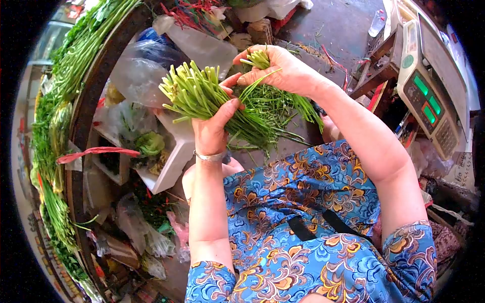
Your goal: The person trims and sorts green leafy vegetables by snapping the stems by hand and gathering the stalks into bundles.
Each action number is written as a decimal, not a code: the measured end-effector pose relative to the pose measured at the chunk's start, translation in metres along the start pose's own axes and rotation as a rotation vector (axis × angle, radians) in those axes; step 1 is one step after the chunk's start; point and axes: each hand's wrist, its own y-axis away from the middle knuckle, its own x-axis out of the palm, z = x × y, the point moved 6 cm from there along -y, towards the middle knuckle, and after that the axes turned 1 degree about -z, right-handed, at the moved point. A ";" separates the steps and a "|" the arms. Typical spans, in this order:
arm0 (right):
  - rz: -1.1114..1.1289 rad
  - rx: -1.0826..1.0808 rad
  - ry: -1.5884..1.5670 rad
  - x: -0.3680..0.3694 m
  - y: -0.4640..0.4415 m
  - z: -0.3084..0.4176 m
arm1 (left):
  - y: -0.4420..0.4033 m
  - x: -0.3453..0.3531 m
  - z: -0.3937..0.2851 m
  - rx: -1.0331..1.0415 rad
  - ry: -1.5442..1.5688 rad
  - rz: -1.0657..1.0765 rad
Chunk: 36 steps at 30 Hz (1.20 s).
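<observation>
A thick bunch of green stems [194,91] is gripped in my left hand [216,126], the cut pale ends fanned toward the upper left and the thinner parts trailing down to the right. My right hand [278,70] is curled round a smaller bundle of stems [259,59], just right of the big bunch. A loose stem lies between the fingertips of my two hands, which are close together. Beneath and behind the hands is a heap of loose greens [273,108].
A digital scale [427,96] with green displays stands at the right. Leafy greens [53,121] line a curved ledge on the left. Plastic bags [136,70], a white foam box [174,156] and a red strip [98,151] lie left of my arm. A clear bottle [377,23] is at the upper right.
</observation>
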 end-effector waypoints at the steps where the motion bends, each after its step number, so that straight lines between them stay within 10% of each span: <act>1: 0.001 0.000 0.000 0.000 0.001 0.003 | 0.000 -0.001 0.001 0.001 0.000 -0.001; 19: -0.251 -0.127 0.184 -0.018 0.006 0.016 | 0.002 -0.001 0.002 -0.009 0.019 -0.031; 36: -0.049 -0.093 0.174 -0.002 0.006 0.014 | 0.000 -0.006 0.005 -0.083 0.265 -0.001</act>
